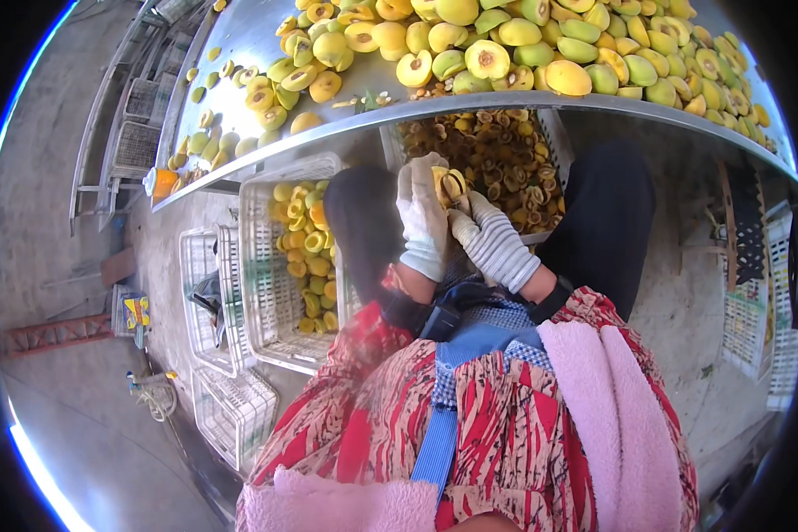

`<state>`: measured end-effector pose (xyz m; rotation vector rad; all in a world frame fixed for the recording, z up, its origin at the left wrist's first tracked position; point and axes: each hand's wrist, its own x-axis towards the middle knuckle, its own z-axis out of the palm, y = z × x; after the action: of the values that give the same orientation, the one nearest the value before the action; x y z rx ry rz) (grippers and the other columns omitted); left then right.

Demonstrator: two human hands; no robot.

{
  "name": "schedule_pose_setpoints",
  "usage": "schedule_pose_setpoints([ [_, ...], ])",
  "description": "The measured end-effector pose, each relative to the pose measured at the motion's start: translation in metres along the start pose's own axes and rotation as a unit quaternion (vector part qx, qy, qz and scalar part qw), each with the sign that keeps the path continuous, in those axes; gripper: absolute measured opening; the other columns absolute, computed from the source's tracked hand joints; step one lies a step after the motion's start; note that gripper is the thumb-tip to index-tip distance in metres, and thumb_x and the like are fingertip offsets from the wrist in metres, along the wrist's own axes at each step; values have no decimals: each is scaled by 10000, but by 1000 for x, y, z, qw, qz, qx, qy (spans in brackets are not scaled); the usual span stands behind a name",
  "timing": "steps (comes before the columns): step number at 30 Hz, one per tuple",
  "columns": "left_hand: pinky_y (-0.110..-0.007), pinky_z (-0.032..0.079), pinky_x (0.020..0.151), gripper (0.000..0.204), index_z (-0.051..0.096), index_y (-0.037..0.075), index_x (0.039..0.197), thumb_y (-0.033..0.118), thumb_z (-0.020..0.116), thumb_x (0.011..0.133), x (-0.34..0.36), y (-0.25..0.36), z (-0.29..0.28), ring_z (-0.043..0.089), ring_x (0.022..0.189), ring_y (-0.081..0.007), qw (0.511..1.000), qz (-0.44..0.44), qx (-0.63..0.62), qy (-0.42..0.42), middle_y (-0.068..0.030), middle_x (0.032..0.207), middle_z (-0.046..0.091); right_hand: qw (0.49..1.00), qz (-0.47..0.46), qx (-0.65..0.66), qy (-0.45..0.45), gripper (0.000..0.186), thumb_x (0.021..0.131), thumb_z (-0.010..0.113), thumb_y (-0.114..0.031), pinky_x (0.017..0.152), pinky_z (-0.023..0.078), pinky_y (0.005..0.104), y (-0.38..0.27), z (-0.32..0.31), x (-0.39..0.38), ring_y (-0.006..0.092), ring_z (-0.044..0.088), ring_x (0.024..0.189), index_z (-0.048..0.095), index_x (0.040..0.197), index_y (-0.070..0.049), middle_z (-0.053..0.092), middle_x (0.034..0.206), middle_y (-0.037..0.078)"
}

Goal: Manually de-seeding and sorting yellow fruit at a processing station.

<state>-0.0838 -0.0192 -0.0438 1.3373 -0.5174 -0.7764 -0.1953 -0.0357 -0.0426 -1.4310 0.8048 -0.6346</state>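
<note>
My left hand [423,213], in a pale work glove, is closed around a yellow peach half [449,183] with its cut face turned toward my right hand. My right hand [495,239], in a striped knit glove, is closed on a small pitting tool [454,191]; its dark curved edge lies against the cut face, and its handle is mostly hidden by my fingers. Both hands meet between my knees, above the near edge of a crate [554,160] filled with brown pits and scraps. Many halved yellow-green peaches [488,58] are heaped on the metal table ahead.
The metal table's raised rim [470,104] curves across in front of my knees. Left of my leg stands a white plastic crate [266,293] containing peach halves. More white crates [230,403] stand farther left, others [747,324] at the right. An orange object [160,183] hangs at the table's left corner.
</note>
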Motion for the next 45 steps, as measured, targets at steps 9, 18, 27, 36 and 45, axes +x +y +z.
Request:
schedule_pose_setpoints([
  [9, -255, 497, 706, 386, 611, -18, 1036, 345, 566, 912, 5, 0, 7, 589, 827, -147, 999, 7, -39, 18, -96, 937, 629, 1000, -16, -2, -9, 360, 955, 433, -331, 800, 451, 332, 8, 3, 10, 260, 582, 880, 521, 1130, -29, 611, 950, 169],
  [18, -226, 480, 679, 411, 644, -17, 979, 380, 563, 908, 7, -13, -3, 587, 779, -121, 999, 1, 38, -7, -71, 906, 641, 969, 170, -71, -167, 512, 913, 399, -477, 519, 493, 375, 0, -8, 17, 297, 617, 591, 530, 1056, -3, 609, 773, 180],
  [27, -257, 477, 723, 385, 631, -42, 989, 328, 616, 884, 3, -10, -10, 596, 791, -148, 996, -41, -41, -72, -99, 855, 643, 913, 290, 121, -261, 403, 850, 513, -441, 322, 315, 265, -6, -38, 20, 113, 406, 347, 562, 1016, -76, 436, 497, 10],
  [36, -233, 476, 627, 369, 649, -49, 931, 314, 642, 869, 4, -8, -9, 603, 728, -136, 993, -79, 5, -86, -107, 822, 656, 831, 393, 313, -239, 124, 827, 609, -181, 337, 253, 200, -10, -28, 5, 29, 336, 376, 491, 791, -173, 416, 542, -82],
  [45, -261, 478, 698, 385, 649, -42, 936, 333, 571, 908, 0, -1, -17, 598, 761, -139, 981, 36, -20, -190, -86, 839, 652, 710, 382, 507, -303, 202, 877, 560, -148, 317, 240, 192, -13, -24, -10, 31, 300, 324, 452, 710, -178, 358, 501, -87],
])
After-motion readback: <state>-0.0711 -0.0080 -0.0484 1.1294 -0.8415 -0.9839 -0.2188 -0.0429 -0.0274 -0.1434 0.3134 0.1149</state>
